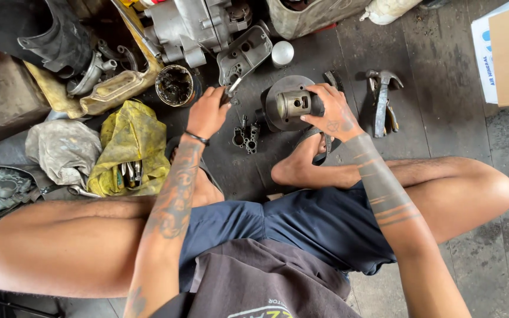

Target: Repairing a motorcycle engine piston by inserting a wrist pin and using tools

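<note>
I sit cross-legged on a dark workshop floor. My right hand (332, 112) grips a dull metal piston (294, 105) held over a round dark metal cylinder part (275, 100). My left hand (207, 112) is closed around a small slim tool (231, 88) whose tip points up toward a grey engine cover plate (244, 54). A small dark carburettor-like part (247, 136) lies on the floor between my hands.
An engine block (192, 23) stands at the back, with a greasy round tin (174, 85) and yellow jug (110, 88) left of it. A yellow rag holding tools (129, 147), a grey rag (61, 150), a hammer and pliers (382, 100) and a cardboard box (505, 53) lie around.
</note>
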